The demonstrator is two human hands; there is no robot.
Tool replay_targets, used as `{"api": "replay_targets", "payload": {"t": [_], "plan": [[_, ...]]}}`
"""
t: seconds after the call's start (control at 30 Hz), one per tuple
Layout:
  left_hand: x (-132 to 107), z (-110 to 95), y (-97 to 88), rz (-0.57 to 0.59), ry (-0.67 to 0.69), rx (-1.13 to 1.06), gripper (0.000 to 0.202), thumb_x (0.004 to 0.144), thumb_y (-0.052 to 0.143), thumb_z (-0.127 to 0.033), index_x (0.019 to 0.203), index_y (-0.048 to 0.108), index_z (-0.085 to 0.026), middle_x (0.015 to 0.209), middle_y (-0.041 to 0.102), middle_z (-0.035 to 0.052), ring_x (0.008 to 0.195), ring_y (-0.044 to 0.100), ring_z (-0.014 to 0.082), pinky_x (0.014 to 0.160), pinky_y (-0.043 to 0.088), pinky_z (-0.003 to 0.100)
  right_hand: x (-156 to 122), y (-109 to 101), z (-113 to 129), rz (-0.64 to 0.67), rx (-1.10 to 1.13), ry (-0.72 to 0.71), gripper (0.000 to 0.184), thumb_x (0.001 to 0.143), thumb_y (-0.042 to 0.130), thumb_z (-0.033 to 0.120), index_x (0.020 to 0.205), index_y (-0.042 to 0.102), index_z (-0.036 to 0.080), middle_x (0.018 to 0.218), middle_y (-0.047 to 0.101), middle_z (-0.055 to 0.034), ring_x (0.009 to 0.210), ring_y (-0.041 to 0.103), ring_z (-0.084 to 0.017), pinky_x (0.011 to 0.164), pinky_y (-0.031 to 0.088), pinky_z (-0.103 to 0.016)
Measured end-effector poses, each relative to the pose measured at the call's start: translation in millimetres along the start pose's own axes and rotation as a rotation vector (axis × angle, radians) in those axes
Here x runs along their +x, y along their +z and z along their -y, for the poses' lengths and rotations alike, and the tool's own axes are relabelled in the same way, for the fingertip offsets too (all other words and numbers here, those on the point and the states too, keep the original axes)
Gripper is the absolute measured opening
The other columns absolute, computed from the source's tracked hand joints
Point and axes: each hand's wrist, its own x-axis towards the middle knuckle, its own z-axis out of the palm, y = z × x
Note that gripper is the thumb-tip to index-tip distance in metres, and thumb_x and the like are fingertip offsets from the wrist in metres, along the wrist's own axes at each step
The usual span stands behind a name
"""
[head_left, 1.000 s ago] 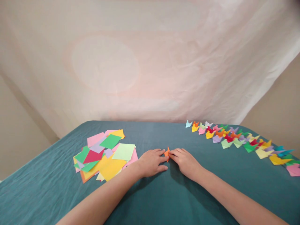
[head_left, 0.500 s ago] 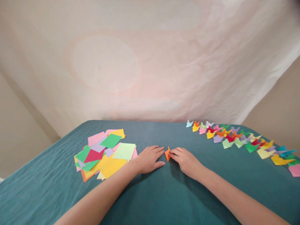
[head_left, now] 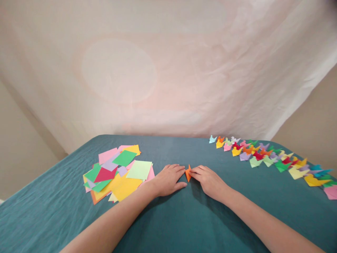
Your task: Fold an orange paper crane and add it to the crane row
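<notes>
A small folded piece of orange paper, narrow and pointed at its far and near ends, lies on the table between my hands. My right hand has its fingers pressed together on the paper's right side, which they partly cover. From the left, my left hand lies flat on the cloth, thumb apart from the fingers. Its fingertips come up to the paper's left edge; whether they touch it I cannot tell.
Left of my hands is a loose pile of coloured paper squares. Rows of small folded paper birds in many colours run along the right side. A dark green cloth covers the table, and a pale sheet hangs behind it.
My left hand has edged slightly to the right, closer to the orange paper. My right hand stays in place on it.
</notes>
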Motion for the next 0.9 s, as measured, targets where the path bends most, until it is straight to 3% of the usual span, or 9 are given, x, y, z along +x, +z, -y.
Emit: {"api": "replay_targets", "payload": {"t": [0.43, 0.9], "plan": [[2.4, -3.8, -1.4, -0.072, -0.018, -0.030, 0.039, 0.090, 0.041, -0.042, 0.120, 0.046, -0.017, 0.124, 0.052, 0.0101, 0.117, 0.045, 0.0228, 0.099, 0.034, 0.038, -2.0, -0.8, -3.0, 0.009, 0.026, -0.022, 0.038, 0.083, 0.043, 0.007, 0.118, 0.057, 0.015, 0.111, 0.059, -0.0096, 0.101, 0.049, -0.020, 0.087, 0.043, -0.035], [2.6, -4.5, 2.9, -0.098, 0.005, -0.086, 0.041, 0.090, 0.042, -0.040, 0.126, 0.042, -0.019, 0.129, 0.048, 0.0087, 0.119, 0.042, 0.0214, 0.102, 0.031, 0.037, -1.8, -0.6, -2.9, -0.022, 0.048, -0.034, 0.040, 0.083, 0.043, 0.007, 0.119, 0.055, 0.017, 0.114, 0.059, -0.0092, 0.102, 0.048, -0.021, 0.087, 0.043, -0.037]]}}
